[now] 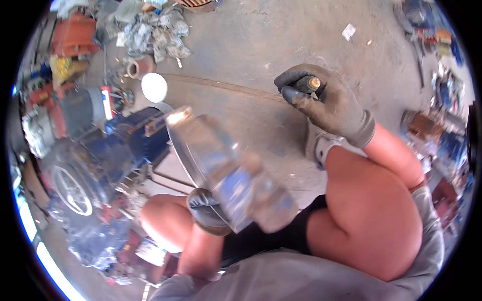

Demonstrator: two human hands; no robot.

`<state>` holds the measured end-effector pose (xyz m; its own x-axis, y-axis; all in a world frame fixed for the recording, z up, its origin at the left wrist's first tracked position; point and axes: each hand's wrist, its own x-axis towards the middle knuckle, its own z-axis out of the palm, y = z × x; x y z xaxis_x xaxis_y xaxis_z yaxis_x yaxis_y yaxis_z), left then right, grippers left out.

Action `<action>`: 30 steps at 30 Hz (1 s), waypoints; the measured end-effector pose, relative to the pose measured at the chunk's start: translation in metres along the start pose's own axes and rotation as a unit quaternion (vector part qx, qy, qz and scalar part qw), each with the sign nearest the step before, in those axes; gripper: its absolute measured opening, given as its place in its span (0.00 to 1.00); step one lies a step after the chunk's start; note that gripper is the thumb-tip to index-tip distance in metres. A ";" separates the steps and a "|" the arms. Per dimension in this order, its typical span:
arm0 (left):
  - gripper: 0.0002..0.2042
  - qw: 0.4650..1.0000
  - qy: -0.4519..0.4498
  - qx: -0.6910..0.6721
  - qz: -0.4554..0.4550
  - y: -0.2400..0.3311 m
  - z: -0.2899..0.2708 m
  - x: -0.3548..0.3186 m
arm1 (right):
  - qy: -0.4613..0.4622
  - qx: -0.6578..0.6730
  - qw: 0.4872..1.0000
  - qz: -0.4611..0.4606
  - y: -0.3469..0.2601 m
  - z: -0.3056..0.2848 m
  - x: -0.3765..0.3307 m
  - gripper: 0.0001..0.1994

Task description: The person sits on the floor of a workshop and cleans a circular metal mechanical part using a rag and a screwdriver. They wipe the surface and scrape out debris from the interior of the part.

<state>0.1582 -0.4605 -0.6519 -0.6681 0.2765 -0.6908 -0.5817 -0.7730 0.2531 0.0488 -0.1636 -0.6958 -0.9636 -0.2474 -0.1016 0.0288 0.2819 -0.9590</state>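
My left hand (pixel 207 209), in a dark glove, is closed at the side of a large clear plastic bottle (pixel 221 168) with blue patches like a label. The bottle is smeared by motion and lies tilted over my lap, its narrow end toward the upper left. My right hand (pixel 331 98), in a brownish-grey glove with dark fingertips, is raised over the floor to the right. Its curled fingers grip a short dark cylindrical piece (pixel 307 84) with a brass-coloured end; the rest of the piece is hidden by the glove.
A blue machine (pixel 125 135) with a pale handwheel (pixel 72 188) stands at my left. Near it are a white round object (pixel 154 88) and a clay-coloured pipe piece (pixel 140 67). Crumpled plastic (pixel 158 35) lies at the far left. Mixed clutter (pixel 442 130) lines the right side.
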 end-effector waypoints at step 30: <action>0.21 0.839 -0.474 -0.129 -0.234 0.058 -0.005 0.025 | -0.256 0.581 0.713 -0.298 -0.071 0.059 0.016 0.13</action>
<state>0.1101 -0.5017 -0.6575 -0.5350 0.8195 0.2054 -0.8449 -0.5177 -0.1348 0.0470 -0.2427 -0.6452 -0.6827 -0.3913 0.6171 0.1423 -0.8996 -0.4130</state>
